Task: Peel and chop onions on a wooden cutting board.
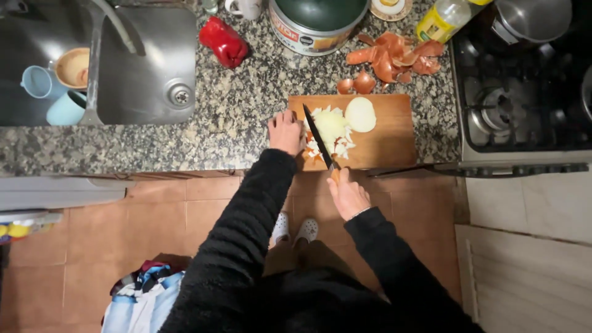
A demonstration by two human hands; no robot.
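Note:
A wooden cutting board (385, 139) lies on the speckled granite counter (234, 105). On it sit a pile of chopped onion (333, 132) and a peeled onion half (360, 114). My right hand (347, 194) grips the handle of a black-bladed knife (317, 134), whose blade lies across the chopped pile. My left hand (285, 131) rests on the board's left edge, fingers curled beside the blade and the onion pieces.
Onion skins (391, 58) lie behind the board. A red pepper (223, 41), a big pot (314, 21) and an oil bottle (444, 18) stand at the back. Sink (148, 68) with cups at left, gas stove (524, 105) at right. Tiled floor below.

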